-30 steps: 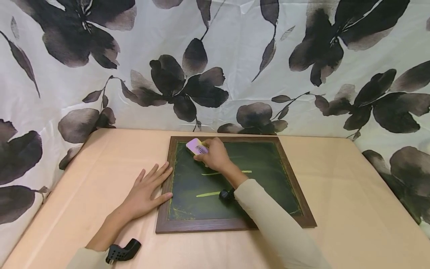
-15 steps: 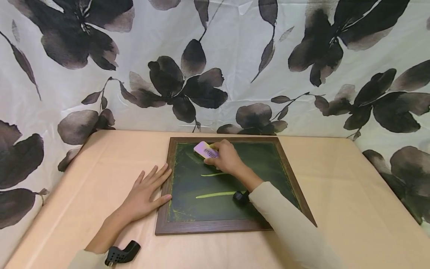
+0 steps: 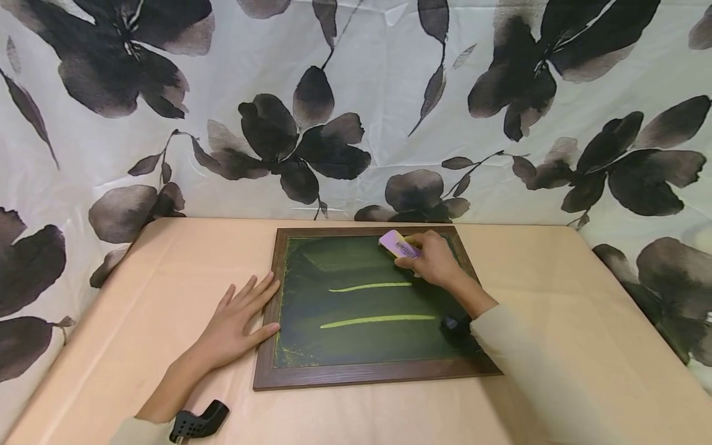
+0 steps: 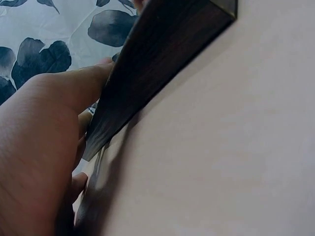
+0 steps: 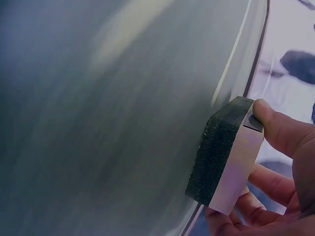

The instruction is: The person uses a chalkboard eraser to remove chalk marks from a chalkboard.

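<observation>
A chalkboard [image 3: 356, 343] in a brown wooden frame lies on the table, with two yellow chalk lines across its middle and lower part. Near the board's upper right, my right hand [image 3: 436, 256] grips a chalkboard eraser [image 3: 398, 244] with a pink-purple top. In the right wrist view, the eraser's dark felt side [image 5: 216, 152] lies against the board, thumb on one edge and fingers on the other. My left hand [image 3: 239, 318] is spread flat, its fingertips and thumb resting on the frame's left side. The left wrist view shows that hand [image 4: 44, 128] beside the dark frame edge [image 4: 152, 64].
The board sits on a peach-coloured tabletop [image 3: 556, 290]. Behind it hangs a white cloth [image 3: 389, 123] printed with dark flowers. A black wrist camera [image 3: 200, 423] is on the left wrist, another [image 3: 456, 326] on the right.
My right hand has slid the eraser rightward along the board's upper part, uncovering the two chalk lines from under the arm. The left hand has stayed on the frame.
</observation>
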Available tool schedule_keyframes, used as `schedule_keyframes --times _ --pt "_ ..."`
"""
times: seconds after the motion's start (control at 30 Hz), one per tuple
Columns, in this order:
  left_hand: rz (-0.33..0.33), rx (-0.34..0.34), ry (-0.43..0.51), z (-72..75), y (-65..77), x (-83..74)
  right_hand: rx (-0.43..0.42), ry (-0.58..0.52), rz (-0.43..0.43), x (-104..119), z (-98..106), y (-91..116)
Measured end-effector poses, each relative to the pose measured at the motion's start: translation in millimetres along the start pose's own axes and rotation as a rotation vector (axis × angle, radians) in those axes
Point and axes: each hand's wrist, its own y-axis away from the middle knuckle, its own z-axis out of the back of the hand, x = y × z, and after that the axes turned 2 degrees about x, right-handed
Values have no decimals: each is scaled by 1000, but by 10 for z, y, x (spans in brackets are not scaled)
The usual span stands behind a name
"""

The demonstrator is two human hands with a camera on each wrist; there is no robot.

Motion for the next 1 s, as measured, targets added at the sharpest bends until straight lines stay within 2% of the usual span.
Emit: schedule_keyframes --times 0.2,0.43,0.73,1.0 --pt "-4 -14 4 -4 17 8 -25 48 -33 -277 192 113" --pt "-4 -13 8 -5 11 6 -42 38 -122 -417 299 220" --pt "-9 -7 12 1 -2 3 -68 -143 -224 -339 205 176" --pt "-6 -5 9 4 -10 6 -65 -158 -183 -58 15 11"
